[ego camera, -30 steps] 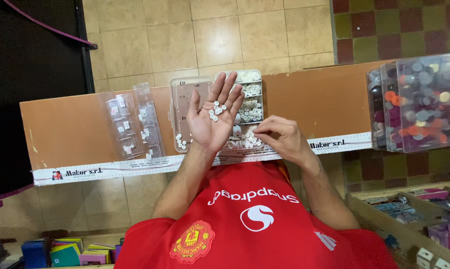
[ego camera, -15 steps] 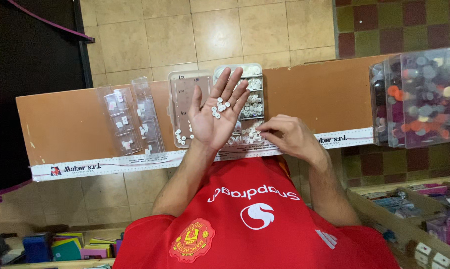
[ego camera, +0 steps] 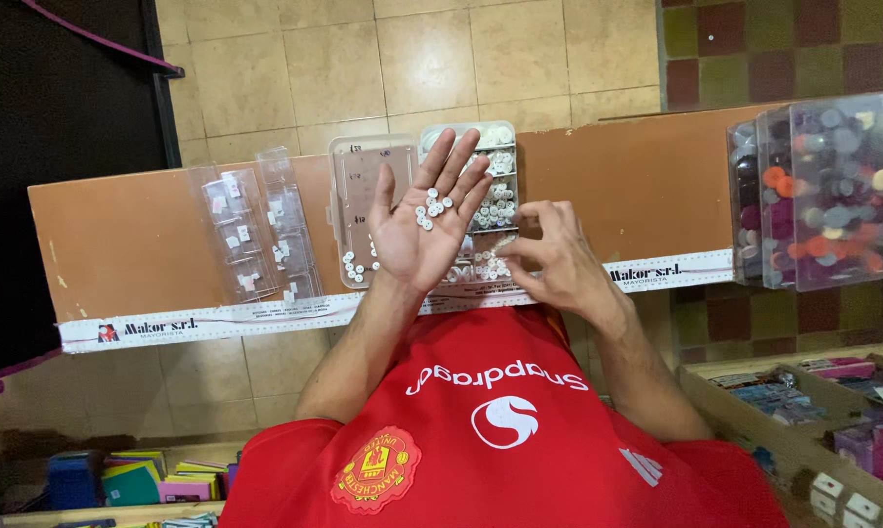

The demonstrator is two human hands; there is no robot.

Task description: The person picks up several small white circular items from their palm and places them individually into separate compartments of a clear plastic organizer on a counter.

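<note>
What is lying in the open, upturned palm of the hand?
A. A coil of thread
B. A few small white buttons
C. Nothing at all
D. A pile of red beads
B: the left hand is held flat, palm up, with a small cluster of white buttons resting near the base of its fingers, above the clear compartment box on the brown counter.

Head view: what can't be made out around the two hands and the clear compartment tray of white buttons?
- Right hand: its curled fingers hide whether it pinches a button.
- Clear plastic compartment tray: partly hidden behind the open left hand.
- Small white buttons on the palm: too small to count.
- Clear box of coloured buttons: cut off by the right edge.
</note>
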